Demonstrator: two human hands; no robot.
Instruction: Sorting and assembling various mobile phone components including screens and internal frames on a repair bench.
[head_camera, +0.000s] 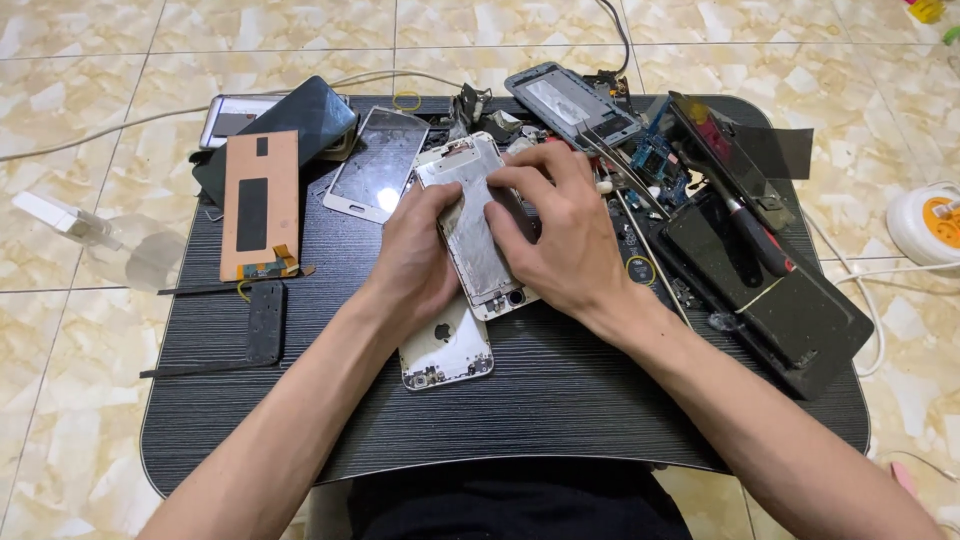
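Dark table (560, 400) cluttered; left hand (415, 260) and right hand (555, 235) both grasp phone frame (470, 215) (bare metal). Risk: bending frame if squeezed, knocking tweezers (625, 170) off.

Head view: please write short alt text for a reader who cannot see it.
Two bare hands, left hand and right hand, grip a white phone frame over a dark table. A silver phone back lies under the left wrist, with phone screens, tweezers and a red-handled screwdriver around.

Left hand (415, 255) and right hand (555, 235) meet, fingers curled (forearms converging).
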